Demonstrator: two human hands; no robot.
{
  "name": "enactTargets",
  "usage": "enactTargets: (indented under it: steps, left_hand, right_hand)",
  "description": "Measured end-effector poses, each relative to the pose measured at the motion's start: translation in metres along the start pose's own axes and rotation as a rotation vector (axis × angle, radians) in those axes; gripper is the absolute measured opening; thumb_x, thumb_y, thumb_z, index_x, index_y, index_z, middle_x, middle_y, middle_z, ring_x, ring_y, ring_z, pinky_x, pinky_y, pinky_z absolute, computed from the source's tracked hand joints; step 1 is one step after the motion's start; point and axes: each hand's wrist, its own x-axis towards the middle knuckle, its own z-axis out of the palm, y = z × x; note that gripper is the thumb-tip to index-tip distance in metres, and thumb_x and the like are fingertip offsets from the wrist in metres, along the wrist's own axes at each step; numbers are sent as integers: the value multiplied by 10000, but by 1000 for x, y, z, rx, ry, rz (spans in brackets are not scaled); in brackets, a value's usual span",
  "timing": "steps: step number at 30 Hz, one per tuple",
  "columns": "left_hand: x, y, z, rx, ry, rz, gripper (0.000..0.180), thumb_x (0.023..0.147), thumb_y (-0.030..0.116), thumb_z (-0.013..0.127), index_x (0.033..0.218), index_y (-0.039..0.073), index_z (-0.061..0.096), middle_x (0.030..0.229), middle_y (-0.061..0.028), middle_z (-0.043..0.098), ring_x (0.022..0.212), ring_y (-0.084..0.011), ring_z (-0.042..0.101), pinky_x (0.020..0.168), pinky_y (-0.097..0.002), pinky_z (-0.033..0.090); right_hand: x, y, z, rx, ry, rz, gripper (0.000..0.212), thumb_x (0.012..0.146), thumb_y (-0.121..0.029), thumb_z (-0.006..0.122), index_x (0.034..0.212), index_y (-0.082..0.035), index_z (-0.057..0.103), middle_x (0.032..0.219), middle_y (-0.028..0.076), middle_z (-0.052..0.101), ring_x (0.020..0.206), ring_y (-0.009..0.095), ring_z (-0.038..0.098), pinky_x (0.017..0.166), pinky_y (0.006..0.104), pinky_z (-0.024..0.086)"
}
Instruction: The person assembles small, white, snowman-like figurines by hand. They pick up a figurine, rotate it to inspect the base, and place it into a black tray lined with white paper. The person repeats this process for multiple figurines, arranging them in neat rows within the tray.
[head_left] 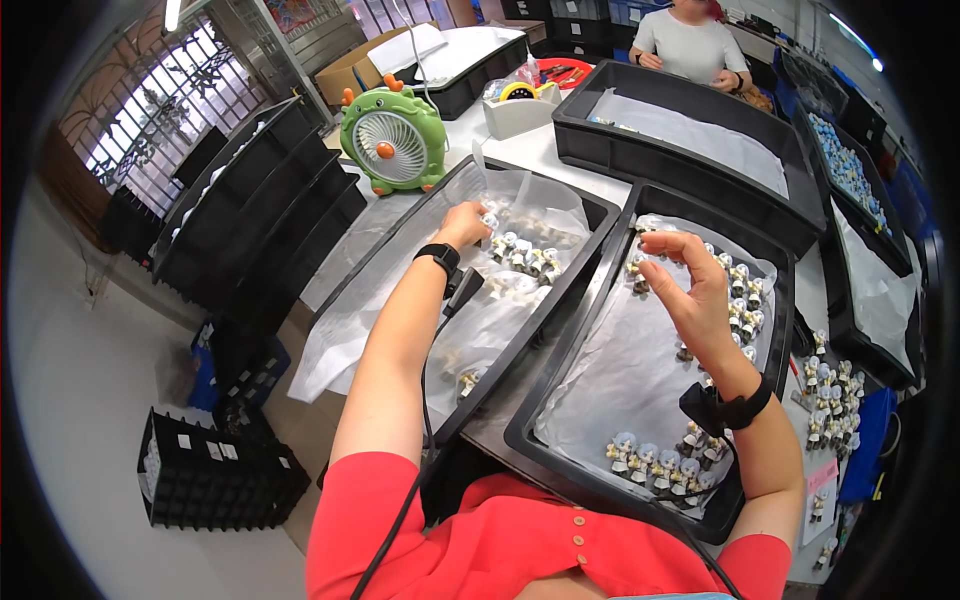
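- Workshop bench, white top, crowded with black trays; barred window at upper left, grey floor on the left.
- Left hand reaches into the left tray, fingers closed on a small figurine at the far end.
- More figurines lie in a loose pile just beside that hand, on the clear plastic liner of this tray.
- Black watch on left wrist, cable running down the forearm.
- Right hand hovers over the right tray, fingers spread and curled; cannot tell whether it grips anything, nothing clearly in it.
- Right tray has a white paper liner; a figurine row stands along its near edge, others scattered along the far right side.
- Black band on right wrist.
- Extra figurines stand on the bench right of the right tray.
- Green dragon-shaped fan on the bench beyond the left tray.
- Third tray farther back, white sheet inside.
- Stack of black trays at left; black crate on the floor.
- Another person in a white top at the far end of the bench.
- Wearer's sleeves are red.
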Motion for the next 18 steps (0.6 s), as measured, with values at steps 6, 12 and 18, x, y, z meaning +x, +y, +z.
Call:
enactTargets:
  steps: [6,12,18]
  left_hand:
    - [-4,2,-1,-28,-98,-14,379,654,205,765,994,80,655,923,-141,676,842,-236,657,766,-327,503]
    - [-6,-4,0,-4,-100,17,388,708,223,724,1056,76,637,986,-163,660,922,-265,636,818,-354,485]
    - [-32,23,-13,-49,33,215,371,758,208,663,1104,80,620,1092,-180,618,1017,-329,587,883,-390,456]
  right_hand:
    - [4,6,-2,-74,12,-17,224,777,-92,663,992,-35,638,911,88,646,877,213,594,800,306,450]
    - [9,36,-7,-256,-21,-40,208,768,-96,655,968,-38,640,892,98,645,875,235,591,800,340,454]
    - [0,72,-21,-328,-340,299,328,737,-160,692,1016,1,632,1018,158,644,993,288,597,862,347,459]
